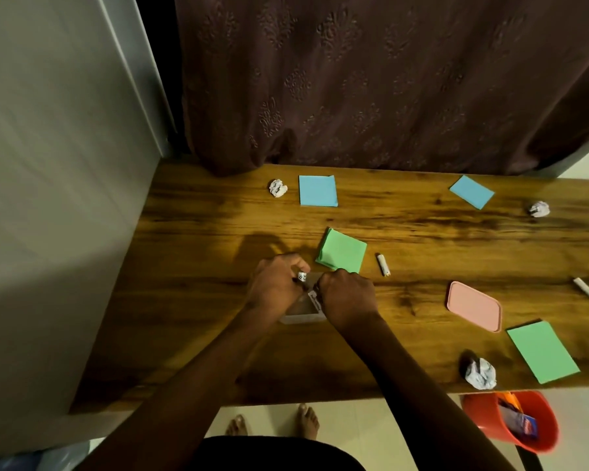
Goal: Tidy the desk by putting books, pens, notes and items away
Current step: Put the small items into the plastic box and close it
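Both hands meet over a small clear plastic container at the left-middle of the wooden desk. My left hand pinches a small white cylindrical item above the container. My right hand is closed on another white item with a printed label at the container's rim. Loose on the desk lie two blue notes, two green notes, three crumpled paper balls and two more white cylinders.
A pink lid lies right of my hands. A red bin holding wrappers stands on the floor below the desk's front right edge. A dark curtain hangs behind the desk, a grey wall on its left.
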